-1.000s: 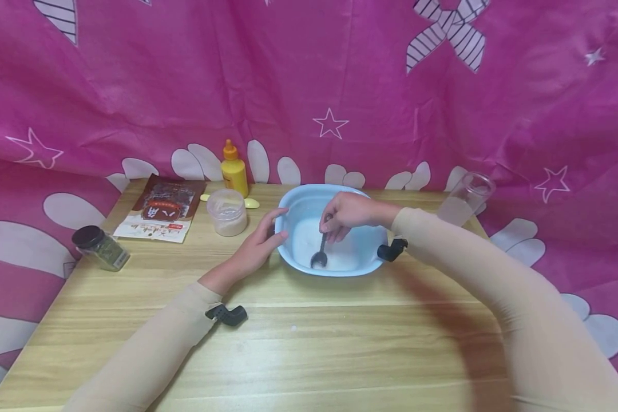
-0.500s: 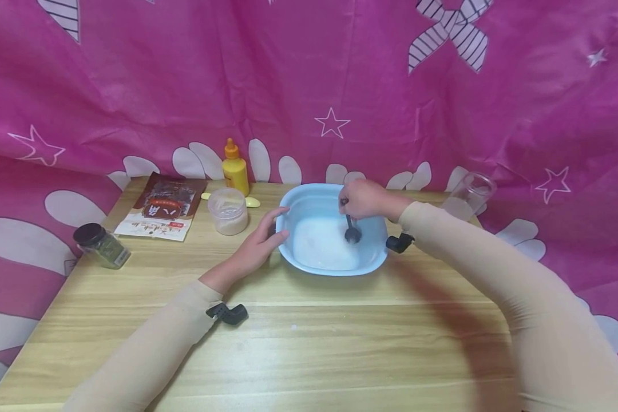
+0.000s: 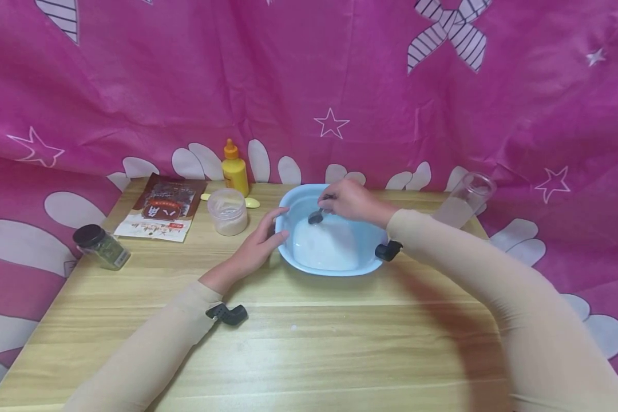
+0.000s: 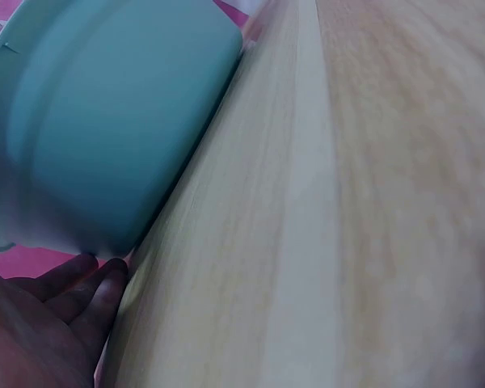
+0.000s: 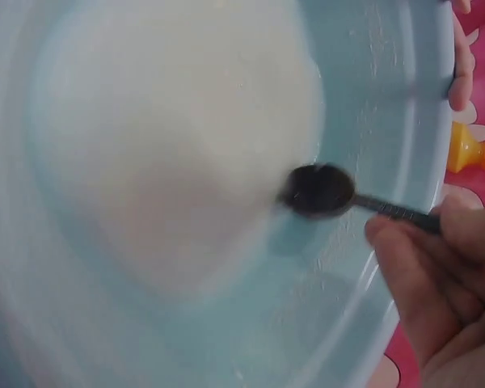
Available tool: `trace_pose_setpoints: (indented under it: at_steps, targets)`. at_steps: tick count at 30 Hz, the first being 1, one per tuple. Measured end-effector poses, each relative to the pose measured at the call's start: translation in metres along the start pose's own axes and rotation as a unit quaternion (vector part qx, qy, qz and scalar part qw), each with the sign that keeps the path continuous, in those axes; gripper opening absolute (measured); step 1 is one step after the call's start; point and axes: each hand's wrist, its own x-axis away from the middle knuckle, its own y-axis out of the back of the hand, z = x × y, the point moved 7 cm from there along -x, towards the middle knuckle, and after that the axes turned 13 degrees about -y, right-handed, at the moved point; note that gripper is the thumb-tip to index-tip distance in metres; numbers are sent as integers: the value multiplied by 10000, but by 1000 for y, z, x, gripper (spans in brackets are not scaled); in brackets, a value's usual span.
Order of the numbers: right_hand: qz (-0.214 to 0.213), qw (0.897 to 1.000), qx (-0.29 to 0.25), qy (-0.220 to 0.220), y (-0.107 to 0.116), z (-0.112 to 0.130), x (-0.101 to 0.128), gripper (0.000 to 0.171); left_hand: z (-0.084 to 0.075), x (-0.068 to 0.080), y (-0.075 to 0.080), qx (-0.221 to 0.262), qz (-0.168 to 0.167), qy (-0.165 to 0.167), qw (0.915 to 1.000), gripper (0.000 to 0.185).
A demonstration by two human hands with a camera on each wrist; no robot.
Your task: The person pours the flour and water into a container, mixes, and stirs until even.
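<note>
Right hand (image 3: 354, 201) pinching spoon (image 3: 316, 216) at bowl's (image 3: 335, 269) 11 o'clock; left hand (image 3: 257, 243), fingers straight, touching rim at 9 o'clock.

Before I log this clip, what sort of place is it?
Probably a makeshift home recording setup for food mixing: a wooden table backed by a pink patterned cloth, with a blue basin of white powder, a yellow squeeze bottle and a spice jar.

Home setup; wooden table (image 3: 309, 343); pink curtain (image 3: 185, 74) backdrop
</note>
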Motion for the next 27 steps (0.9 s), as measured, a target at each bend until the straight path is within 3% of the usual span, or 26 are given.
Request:
trace_pose_setpoints:
  at_steps: [3,7,9,13,18,23,27]
  targets:
    - [580,9955,-745,-17,-9,0,1,14,1,0,0,13,1,-15,10000,60]
    - [1606,9759,-1471,-97,-23,-2,5,11,3,0,0,-32,-31,-36,10000,60]
    - [1971,9684,-1519,-179,-26,-4,7,13,3,-1,0,-46,-52,-48,10000,60]
    - [2134,9695,-1098,-496,-22,-13,10,17,1,-1,0,-40,-67,-15,10000,59]
    - [1756,9812,-249,-763,-7,-23,8,20,1,-1,-1,-100,-49,62,9999,59]
    - [616,9912,1124,-336,14,-20,4,20,2,-1,0,-62,-65,62,9999,59]
    - [-238,9892,1442,-54,22,-16,4,23,2,0,0,-19,-67,80,9999,59]
